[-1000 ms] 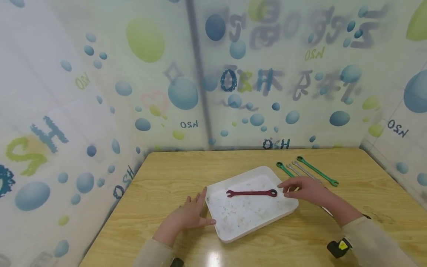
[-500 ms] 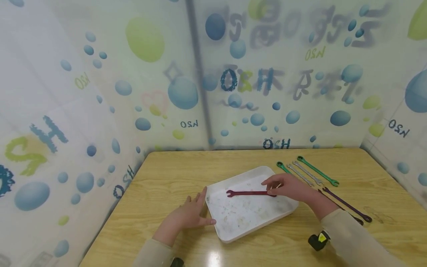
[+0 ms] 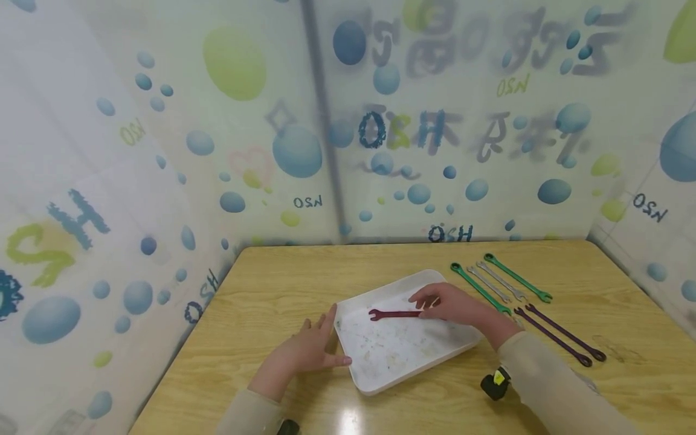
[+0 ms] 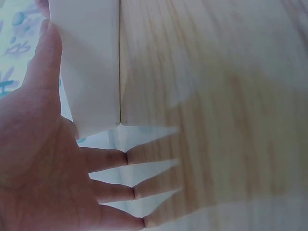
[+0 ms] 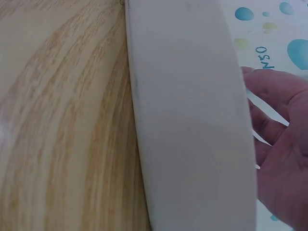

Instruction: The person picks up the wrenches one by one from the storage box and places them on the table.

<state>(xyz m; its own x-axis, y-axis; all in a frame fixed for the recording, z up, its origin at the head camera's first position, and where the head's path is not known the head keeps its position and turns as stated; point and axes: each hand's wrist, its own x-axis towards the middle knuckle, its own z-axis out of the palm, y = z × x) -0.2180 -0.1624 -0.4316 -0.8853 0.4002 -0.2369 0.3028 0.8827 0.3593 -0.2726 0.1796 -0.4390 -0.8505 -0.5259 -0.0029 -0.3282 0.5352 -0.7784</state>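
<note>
A red combination wrench (image 3: 393, 314) lies in the white tray (image 3: 380, 362), its open end pointing left. My right hand (image 3: 454, 305) is over the wrench's right part, thumb and index finger apart on either side of the shaft; the ring end is hidden under the hand. In the right wrist view, the tray wall (image 5: 192, 115) partly covers the fingers of that hand. My left hand (image 3: 304, 350) rests at the tray's left side with spread fingers, index finger and thumb touching the tray. Its other fingers (image 4: 110, 190) reach down to the table.
Right of the tray lie green wrenches (image 3: 519, 278), silver wrenches (image 3: 500, 281) and purple wrenches (image 3: 565, 333). A silver thing (image 3: 587, 382) is partly hidden by the right sleeve. Patterned walls stand behind the wooden table (image 3: 283, 272).
My right hand has moved left from the tray's right edge to over the red wrench, uncovering the purple wrenches. The left hand, tray and red wrench have stayed put.
</note>
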